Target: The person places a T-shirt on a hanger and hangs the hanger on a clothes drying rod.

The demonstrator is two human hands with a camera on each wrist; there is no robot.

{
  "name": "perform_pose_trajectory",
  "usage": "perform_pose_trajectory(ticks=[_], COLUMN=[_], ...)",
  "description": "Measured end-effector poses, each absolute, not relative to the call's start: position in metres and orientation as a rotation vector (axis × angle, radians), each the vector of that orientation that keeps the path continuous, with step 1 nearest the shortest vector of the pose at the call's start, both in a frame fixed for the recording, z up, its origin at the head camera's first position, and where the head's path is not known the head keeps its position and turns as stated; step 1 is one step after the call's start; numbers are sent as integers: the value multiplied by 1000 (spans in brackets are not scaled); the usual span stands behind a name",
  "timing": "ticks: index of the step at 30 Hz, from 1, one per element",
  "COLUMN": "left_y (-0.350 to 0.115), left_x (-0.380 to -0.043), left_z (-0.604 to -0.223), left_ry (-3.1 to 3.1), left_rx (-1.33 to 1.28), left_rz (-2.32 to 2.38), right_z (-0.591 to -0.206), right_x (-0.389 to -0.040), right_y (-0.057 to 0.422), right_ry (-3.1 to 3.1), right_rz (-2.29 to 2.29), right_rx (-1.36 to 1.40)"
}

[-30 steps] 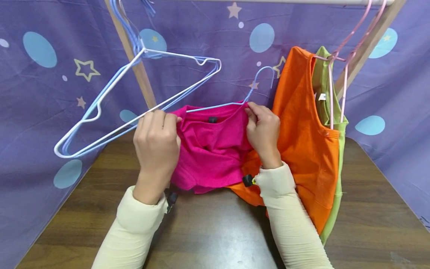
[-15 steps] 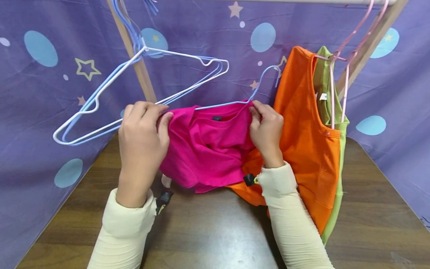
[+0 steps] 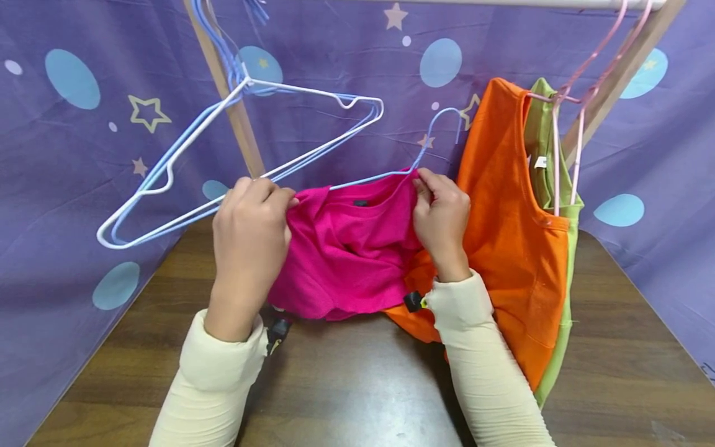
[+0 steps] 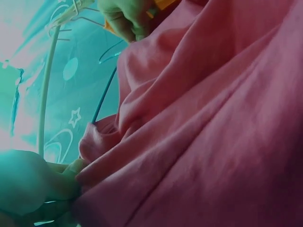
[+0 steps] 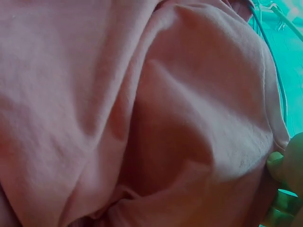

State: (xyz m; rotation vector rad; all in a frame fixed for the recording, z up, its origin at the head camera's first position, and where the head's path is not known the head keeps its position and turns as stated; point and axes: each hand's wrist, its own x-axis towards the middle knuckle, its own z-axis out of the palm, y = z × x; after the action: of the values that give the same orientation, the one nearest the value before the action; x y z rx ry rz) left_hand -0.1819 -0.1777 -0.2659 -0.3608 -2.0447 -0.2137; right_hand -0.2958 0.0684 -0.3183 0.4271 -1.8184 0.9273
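A bright pink shirt (image 3: 346,267) is stretched between my two hands, its neckline and dark label facing me. A light-blue wire hanger (image 3: 371,179) runs along the back of the neckline, its hook standing up free beside the right hand. With thumb and fingers, my left hand (image 3: 251,242) pinches the shirt's left shoulder. My right hand (image 3: 443,217) pinches the fabric at the neckline's right end, close to the base of the hook. In both wrist views the shirt's folds fill most of the picture, and the hanger's left end is hidden in the cloth.
Several white and blue hangers (image 3: 184,152) hang at the left, right behind my left hand. An orange garment (image 3: 514,248) and a green garment (image 3: 539,136) hang at the right on pink hangers (image 3: 581,136). A wooden table (image 3: 346,385) lies below.
My left hand moved left, drawing the shirt's shoulder outward, then came back slightly right and down. The right hand keeps its hold and has barely shifted. The hangers at the left swayed slightly.
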Motion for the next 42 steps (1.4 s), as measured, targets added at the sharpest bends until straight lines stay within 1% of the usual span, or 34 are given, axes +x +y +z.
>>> perform_pose_trajectory(ticks=[7, 17, 26, 33, 39, 42], left_y=[-170, -162, -164, -163, -171, -175], left_x=[-187, -193, -193, -193, -188, -185], left_z=[-269, -278, -278, -278, -272, -269], left_ry=[-1991, -2011, -2028, -2015, -2004, -1999], left_rx=[-381, -413, -380, -389, -357, -342], left_rz=[-109, -119, -111, -122, -192, -228], right_z=[-317, -316, -316, -316, -316, -317], right_x=[-292, -288, -285, -283, -289, -292], right_y=[64, 57, 51, 46, 55, 60], right_ry=[-1832, -1839, -1841, -1832, -1798, -1812], right_rz=[905, 886, 893, 888, 865, 835], right_rx=[411, 471, 504, 587, 730, 754])
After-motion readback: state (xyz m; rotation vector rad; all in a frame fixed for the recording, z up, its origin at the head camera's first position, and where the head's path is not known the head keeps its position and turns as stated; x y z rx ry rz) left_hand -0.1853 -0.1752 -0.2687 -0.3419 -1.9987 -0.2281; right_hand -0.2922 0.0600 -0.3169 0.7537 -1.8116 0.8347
